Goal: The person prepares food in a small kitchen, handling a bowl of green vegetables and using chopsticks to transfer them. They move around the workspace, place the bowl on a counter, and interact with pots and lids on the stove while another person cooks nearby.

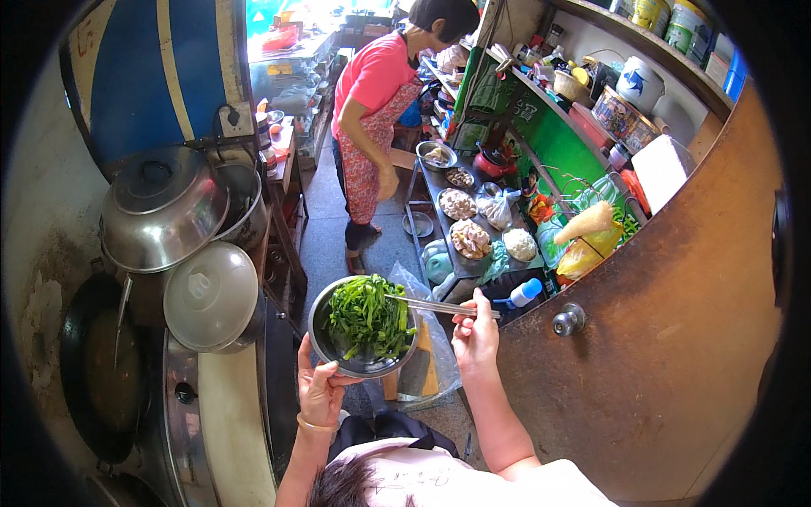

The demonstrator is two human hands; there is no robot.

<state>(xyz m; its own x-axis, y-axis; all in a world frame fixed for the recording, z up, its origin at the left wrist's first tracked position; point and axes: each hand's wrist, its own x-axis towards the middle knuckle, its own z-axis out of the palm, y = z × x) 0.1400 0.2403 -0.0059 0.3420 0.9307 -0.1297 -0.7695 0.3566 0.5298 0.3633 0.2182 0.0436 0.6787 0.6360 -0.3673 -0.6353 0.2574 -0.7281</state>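
My left hand [322, 386] grips the near rim of a round metal bowl [364, 369], with the thumb on the edge. Green leafy vegetables [369, 315] with stalks are heaped in it and look wet. In my right hand [476, 336] is a pair of metal chopsticks [443, 307], pointing left, their tips at the right side of the greens. Below the bowl, lower down, a cleaver [415, 374] lies on a wooden board [431, 382] beside clear plastic film.
A person [377, 127] in an apron stands ahead beside a low table [466, 266] bearing several food bowls. At left are a lidded steel pot [165, 215], another lidded pot [212, 298] and a wok [104, 367]. A wooden door [652, 355] with a round knob stands at right.
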